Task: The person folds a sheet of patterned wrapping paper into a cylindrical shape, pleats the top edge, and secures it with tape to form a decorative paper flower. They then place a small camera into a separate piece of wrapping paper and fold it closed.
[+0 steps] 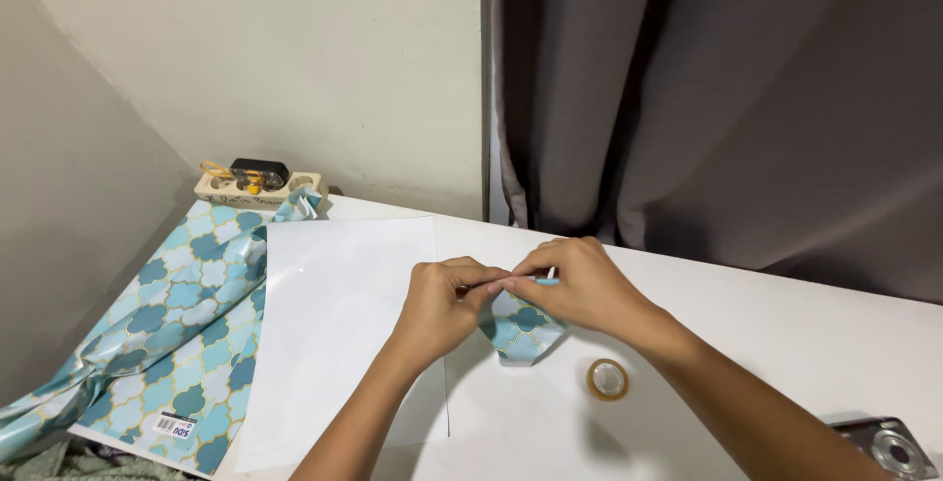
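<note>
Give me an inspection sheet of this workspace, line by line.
Surface: white table, lit from above.
Job's things: small folded piece of patterned wrapping paper, pinched by both hands; white sheet; teal patterned wrapping paper spread at left.
Clutter: tape roll; silver camera; wooden organiser by the wall.
Grippers: left hand and right hand both gripping the folded piece.
Cables: nothing seen.
Surroundings: cream wall, grey curtain.

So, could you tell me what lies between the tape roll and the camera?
Only bare white table and the right forearm crossing above it, between tape roll and camera, head view.
</note>
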